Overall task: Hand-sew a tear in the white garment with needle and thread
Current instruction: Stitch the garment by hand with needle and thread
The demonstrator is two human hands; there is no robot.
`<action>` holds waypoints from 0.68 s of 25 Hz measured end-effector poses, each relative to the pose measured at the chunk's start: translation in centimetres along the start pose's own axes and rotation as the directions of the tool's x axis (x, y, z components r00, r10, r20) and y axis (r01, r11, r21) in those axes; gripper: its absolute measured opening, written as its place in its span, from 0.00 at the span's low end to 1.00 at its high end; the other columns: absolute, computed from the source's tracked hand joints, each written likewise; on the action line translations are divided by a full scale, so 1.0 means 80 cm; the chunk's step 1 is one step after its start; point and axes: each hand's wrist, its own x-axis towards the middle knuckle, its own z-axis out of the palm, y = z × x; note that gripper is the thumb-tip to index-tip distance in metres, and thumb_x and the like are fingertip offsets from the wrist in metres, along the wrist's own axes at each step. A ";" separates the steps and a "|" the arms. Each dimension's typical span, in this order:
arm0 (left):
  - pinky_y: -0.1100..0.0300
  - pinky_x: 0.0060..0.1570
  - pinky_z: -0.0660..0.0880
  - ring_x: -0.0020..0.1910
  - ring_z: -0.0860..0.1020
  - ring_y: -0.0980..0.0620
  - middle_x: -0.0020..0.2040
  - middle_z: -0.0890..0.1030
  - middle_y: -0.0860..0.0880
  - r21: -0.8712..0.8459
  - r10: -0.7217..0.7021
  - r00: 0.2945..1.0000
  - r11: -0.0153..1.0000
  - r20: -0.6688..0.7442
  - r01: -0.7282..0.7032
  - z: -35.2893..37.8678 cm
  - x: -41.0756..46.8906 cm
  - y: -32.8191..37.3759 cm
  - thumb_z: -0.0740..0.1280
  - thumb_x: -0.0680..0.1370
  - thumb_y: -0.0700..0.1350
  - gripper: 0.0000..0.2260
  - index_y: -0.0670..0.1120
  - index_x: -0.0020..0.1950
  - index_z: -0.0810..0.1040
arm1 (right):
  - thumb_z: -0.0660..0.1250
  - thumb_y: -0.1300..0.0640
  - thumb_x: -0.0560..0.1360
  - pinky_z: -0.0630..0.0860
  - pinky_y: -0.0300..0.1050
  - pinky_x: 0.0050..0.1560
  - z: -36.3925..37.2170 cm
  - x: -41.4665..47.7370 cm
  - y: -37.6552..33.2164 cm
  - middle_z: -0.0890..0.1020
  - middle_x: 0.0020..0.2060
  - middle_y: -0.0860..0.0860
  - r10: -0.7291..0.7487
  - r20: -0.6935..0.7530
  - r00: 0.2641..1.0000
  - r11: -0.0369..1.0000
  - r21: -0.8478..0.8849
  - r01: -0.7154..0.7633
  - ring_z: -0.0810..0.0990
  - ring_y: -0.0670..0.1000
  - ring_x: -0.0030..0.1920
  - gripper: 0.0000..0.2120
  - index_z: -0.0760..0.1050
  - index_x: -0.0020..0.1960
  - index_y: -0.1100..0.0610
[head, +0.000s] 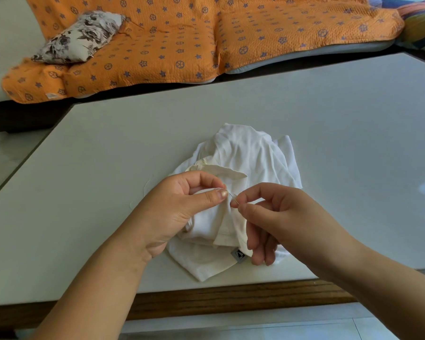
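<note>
Pale bench (108, 168), orange-covered sofa (182, 40) behind; near its front edge, left hand (182, 209) pinches white garment (250, 155), right hand (275, 217) pinches needle (233, 198).

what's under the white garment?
The white garment lies bunched directly on the pale table, bare around it. Anything beneath its folds is covered, so I cannot tell. The left hand covers part of its near edge.

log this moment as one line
stage: stitching | left hand: pinching white garment | right hand: pinching needle | thread: too thin to see
</note>
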 end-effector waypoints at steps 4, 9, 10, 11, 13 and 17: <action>0.35 0.61 0.71 0.48 0.77 0.43 0.47 0.85 0.44 0.026 -0.006 1.000 1.000 0.004 0.006 -0.001 0.000 0.001 0.76 0.66 0.53 0.12 0.49 0.45 0.84 | 0.63 0.61 0.80 0.74 0.41 0.26 0.001 0.000 0.002 0.80 0.26 0.55 -0.014 -0.013 1.000 0.999 -0.030 0.013 0.79 0.53 0.24 0.07 0.80 0.49 0.55; 0.35 0.64 0.70 0.52 0.81 0.47 0.49 0.84 0.44 0.058 -0.009 1.000 0.998 0.008 0.008 -0.002 -0.002 0.002 0.75 0.67 0.53 0.10 0.50 0.45 0.84 | 0.64 0.61 0.80 0.73 0.39 0.25 0.003 0.000 0.003 0.80 0.26 0.55 -0.026 -0.045 0.999 0.998 -0.057 0.023 0.79 0.52 0.24 0.06 0.80 0.49 0.54; 0.32 0.62 0.69 0.52 0.80 0.45 0.50 0.84 0.42 0.058 -0.009 1.000 0.998 0.009 0.008 -0.001 -0.003 0.002 0.76 0.66 0.54 0.13 0.50 0.46 0.84 | 0.64 0.60 0.80 0.73 0.38 0.25 0.004 0.000 0.003 0.80 0.26 0.54 -0.027 -0.051 0.998 0.998 -0.059 0.024 0.79 0.51 0.24 0.06 0.79 0.49 0.55; 0.30 0.60 0.69 0.51 0.79 0.44 0.51 0.84 0.41 0.063 -0.009 1.000 0.998 0.007 0.008 0.000 -0.003 0.003 0.76 0.65 0.56 0.14 0.50 0.46 0.84 | 0.64 0.60 0.80 0.72 0.38 0.24 0.004 0.000 0.003 0.81 0.26 0.54 -0.029 -0.056 0.998 0.998 -0.061 0.026 0.78 0.51 0.23 0.05 0.79 0.49 0.55; 0.32 0.58 0.71 0.50 0.79 0.44 0.51 0.84 0.42 0.070 -0.005 1.000 0.998 0.009 0.005 0.000 -0.004 0.003 0.76 0.65 0.55 0.14 0.50 0.46 0.84 | 0.64 0.59 0.80 0.73 0.38 0.24 0.006 0.000 0.004 0.81 0.25 0.54 -0.033 -0.064 0.997 0.997 -0.066 0.028 0.78 0.50 0.23 0.05 0.78 0.48 0.55; 0.47 0.53 0.71 0.48 0.79 0.50 0.44 0.85 0.49 0.084 0.002 1.000 0.996 0.010 -0.003 0.003 -0.002 -0.001 0.74 0.68 0.52 0.06 0.52 0.42 0.84 | 0.64 0.56 0.81 0.74 0.38 0.26 0.009 0.001 0.007 0.82 0.26 0.53 -0.040 -0.091 0.995 0.996 -0.084 0.032 0.79 0.49 0.23 0.05 0.76 0.48 0.56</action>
